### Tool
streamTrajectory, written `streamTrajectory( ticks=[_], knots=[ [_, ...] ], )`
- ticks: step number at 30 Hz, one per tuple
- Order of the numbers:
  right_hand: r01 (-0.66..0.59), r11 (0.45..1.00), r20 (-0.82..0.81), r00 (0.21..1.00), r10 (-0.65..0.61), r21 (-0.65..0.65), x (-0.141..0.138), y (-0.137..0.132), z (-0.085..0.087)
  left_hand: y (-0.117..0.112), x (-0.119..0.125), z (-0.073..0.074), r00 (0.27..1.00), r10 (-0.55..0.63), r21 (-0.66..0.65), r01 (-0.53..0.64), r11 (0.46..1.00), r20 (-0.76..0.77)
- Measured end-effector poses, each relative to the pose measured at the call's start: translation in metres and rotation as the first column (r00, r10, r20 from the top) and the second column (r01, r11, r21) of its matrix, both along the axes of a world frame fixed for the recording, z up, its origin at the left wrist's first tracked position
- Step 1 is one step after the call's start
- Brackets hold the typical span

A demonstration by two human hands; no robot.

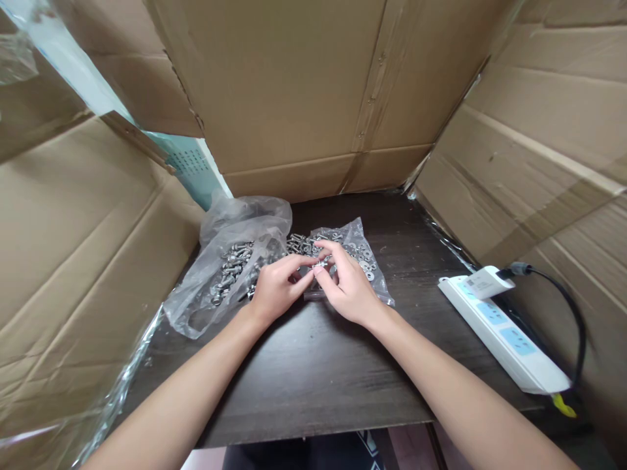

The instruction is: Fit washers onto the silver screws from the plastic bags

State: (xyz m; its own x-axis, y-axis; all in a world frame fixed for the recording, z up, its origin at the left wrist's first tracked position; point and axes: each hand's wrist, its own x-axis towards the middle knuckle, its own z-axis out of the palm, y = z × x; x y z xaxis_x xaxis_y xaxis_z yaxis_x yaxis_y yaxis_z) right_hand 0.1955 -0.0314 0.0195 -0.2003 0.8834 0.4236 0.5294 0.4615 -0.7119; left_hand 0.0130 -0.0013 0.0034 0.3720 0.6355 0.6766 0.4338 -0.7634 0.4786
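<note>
My left hand (pixel 279 286) and my right hand (pixel 349 282) meet over the middle of the dark table, fingertips close together. Pinched between them is a small shiny metal bolt (pixel 319 264), mostly covered by the fingers; whether a washer or nut sits on it I cannot tell. Left of my left hand, a crumpled clear plastic bag (pixel 196 307) holds many bolts (pixel 230 271). Beneath and beyond my right hand lies a flat clear plastic bag (pixel 379 284) with loose washers (pixel 365 264) on it. More bolts (pixel 298 243) are heaped between the two bags.
A white power strip (pixel 509 339) with a plugged-in white adapter (pixel 487 282) and a black cable (pixel 578 307) lies at the right. Cardboard walls (pixel 304 85) close in the dark table (pixel 313 385) at the back and both sides. The table's front edge runs near my body.
</note>
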Motion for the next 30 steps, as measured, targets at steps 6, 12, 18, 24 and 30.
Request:
streamTrajectory(
  ticks=[6,12,18,24,30],
  knots=[
    [0.013,1.000,-0.023,1.000,-0.013,0.016,-0.0004,0.0007,-0.0016,0.0012,-0.0006,-0.0019,1.000,0.009,0.045,-0.009,0.999,0.000],
    [0.026,0.999,-0.063,0.998,-0.025,0.019,-0.0010,0.0020,-0.0025,0.0006,-0.0005,-0.0020,0.998,0.023,0.007,-0.023,1.000,0.059],
    [0.030,0.999,-0.064,0.998,-0.027,0.039,-0.0012,0.0023,-0.0030,0.0000,0.0015,-0.0032,0.996,0.035,-0.049,-0.031,0.998,0.083],
    [0.029,0.998,-0.050,0.998,-0.026,0.062,-0.0014,0.0035,-0.0045,0.0009,0.0035,-0.0063,0.996,-0.004,-0.059,0.010,0.998,0.093],
    [0.023,0.996,-0.032,0.999,-0.020,0.090,-0.0003,0.0031,-0.0032,0.0008,0.0031,-0.0049,0.998,-0.006,-0.048,0.009,0.999,0.065]
  ],
)
